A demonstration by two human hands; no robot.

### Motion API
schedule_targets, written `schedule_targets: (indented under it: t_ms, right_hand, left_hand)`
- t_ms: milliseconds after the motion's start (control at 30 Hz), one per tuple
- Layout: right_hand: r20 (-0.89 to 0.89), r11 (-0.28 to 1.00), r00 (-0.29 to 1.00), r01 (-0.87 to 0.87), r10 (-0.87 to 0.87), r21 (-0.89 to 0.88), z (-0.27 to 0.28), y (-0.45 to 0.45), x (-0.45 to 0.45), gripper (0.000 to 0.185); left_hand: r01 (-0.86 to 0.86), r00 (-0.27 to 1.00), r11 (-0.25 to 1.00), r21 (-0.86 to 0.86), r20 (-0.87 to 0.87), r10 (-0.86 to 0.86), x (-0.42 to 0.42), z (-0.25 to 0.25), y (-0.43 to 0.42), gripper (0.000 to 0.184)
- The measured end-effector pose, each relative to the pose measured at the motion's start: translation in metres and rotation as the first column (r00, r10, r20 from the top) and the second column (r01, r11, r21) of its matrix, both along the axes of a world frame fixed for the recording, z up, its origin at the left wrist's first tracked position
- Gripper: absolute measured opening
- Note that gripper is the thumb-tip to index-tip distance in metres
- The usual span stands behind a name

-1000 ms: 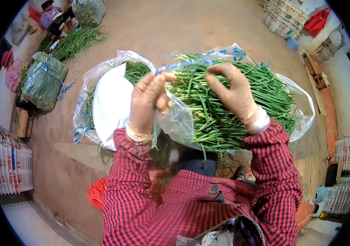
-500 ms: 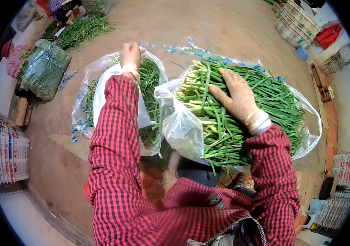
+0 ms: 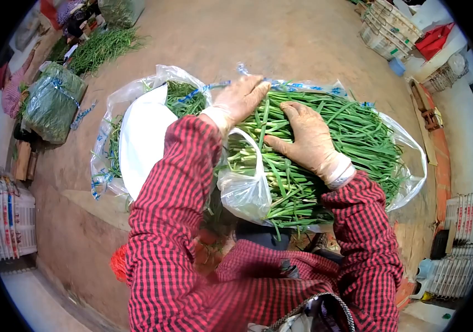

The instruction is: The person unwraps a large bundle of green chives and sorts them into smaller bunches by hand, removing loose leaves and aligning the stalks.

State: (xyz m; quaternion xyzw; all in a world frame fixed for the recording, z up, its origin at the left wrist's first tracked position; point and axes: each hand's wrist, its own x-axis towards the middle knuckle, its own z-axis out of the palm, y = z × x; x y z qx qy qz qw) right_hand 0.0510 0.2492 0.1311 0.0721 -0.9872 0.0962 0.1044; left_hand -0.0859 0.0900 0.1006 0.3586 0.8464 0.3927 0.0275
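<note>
One half-curled left hand point(image 3: 241, 100), hold unclear, is beyond the greens point(image 3: 358, 130); right hand point(image 3: 311, 141) lies spread atop them. Tugging the bag point(image 3: 246, 195) could spill them.

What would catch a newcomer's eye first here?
The big heap of long green stalks, right of centre in clear plastic, with the right hand spread on top and the left hand at its upper left edge. Then the red-and-black checked sleeves, reaching up from below, and the bright white sheet at left, over another bag of greens.
</note>
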Motion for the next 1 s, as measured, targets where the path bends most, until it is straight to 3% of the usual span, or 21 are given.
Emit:
schedule_targets:
  t_ms: [33,100,167,233,300,433,500,600,633,700,800,900,967,1000]
  right_hand:
    - [0.011,1.0,1.0,-0.004,0.004,-0.003,0.002,0.0,-0.001,0.078]
    - [0.068,1.0,0.998,0.008,-0.007,-0.007,0.011,0.001,-0.003,0.081]
    - [-0.016,0.989,1.0,-0.015,0.017,0.147,0.012,0.003,-0.01,0.089]
    - [0.135,0.983,0.99,0.014,-0.039,0.183,0.023,0.003,-0.023,0.097]
    - [0.406,0.984,0.909,0.02,-0.091,0.176,0.037,-0.001,-0.04,0.091]
    - [0.547,1.0,0.837,-0.011,0.002,0.014,0.044,0.001,-0.05,0.079]
    - [0.393,0.998,0.918,-0.063,0.05,0.022,0.034,0.004,-0.046,0.074]
    - [0.072,0.999,0.997,-0.039,0.037,0.021,0.015,0.002,-0.016,0.061]
    - [-0.008,0.999,1.0,-0.028,0.029,0.036,0.011,0.002,-0.008,0.058]
    - [-0.14,1.0,0.99,-0.027,0.027,0.005,0.006,0.003,0.008,0.053]
    - [-0.186,0.998,0.98,-0.068,0.064,-0.015,0.014,0.002,0.029,0.051]
    - [-0.149,0.997,0.986,-0.071,0.071,0.004,0.026,0.001,0.052,0.051]
    - [-0.134,0.997,0.988,-0.079,0.081,0.02,0.023,0.001,0.058,0.052]
    - [-0.11,0.994,0.988,-0.108,0.108,0.006,0.025,0.002,0.055,0.055]
  left_hand:
    - [0.105,0.973,0.995,-0.001,0.206,-0.102,-0.004,-0.003,0.004,0.051]
    - [0.032,0.963,0.999,-0.019,0.268,-0.025,-0.001,-0.005,0.004,0.049]
    - [-0.056,0.971,0.998,0.014,0.235,0.051,0.005,-0.003,0.003,0.045]
    - [-0.079,0.957,0.992,0.1,0.286,0.047,0.009,-0.004,0.006,0.039]
    - [-0.066,0.965,0.996,0.064,0.257,0.047,0.016,0.0,0.006,0.037]
    - [-0.078,0.979,0.997,0.028,0.192,0.071,0.033,0.022,0.004,0.034]
    - [-0.057,0.978,0.998,0.006,0.2,0.054,0.039,0.025,0.0,0.032]
    - [-0.006,0.905,0.93,0.367,0.398,-0.151,0.046,0.018,-0.014,0.027]
    - [-0.096,0.869,0.862,0.498,0.465,-0.172,0.048,0.012,-0.018,0.027]
    - [-0.154,0.784,0.817,0.555,0.572,-0.241,0.038,-0.009,-0.028,0.029]
    - [-0.101,0.878,0.899,0.427,0.463,-0.122,0.039,-0.02,-0.044,0.03]
    - [-0.158,0.861,0.878,0.452,0.499,-0.102,0.04,-0.011,-0.049,0.026]
    - [-0.012,0.856,0.932,0.363,0.486,-0.178,0.046,0.0,-0.048,0.027]
    - [-0.009,0.865,0.959,0.283,0.484,-0.135,0.046,-0.01,-0.044,0.028]
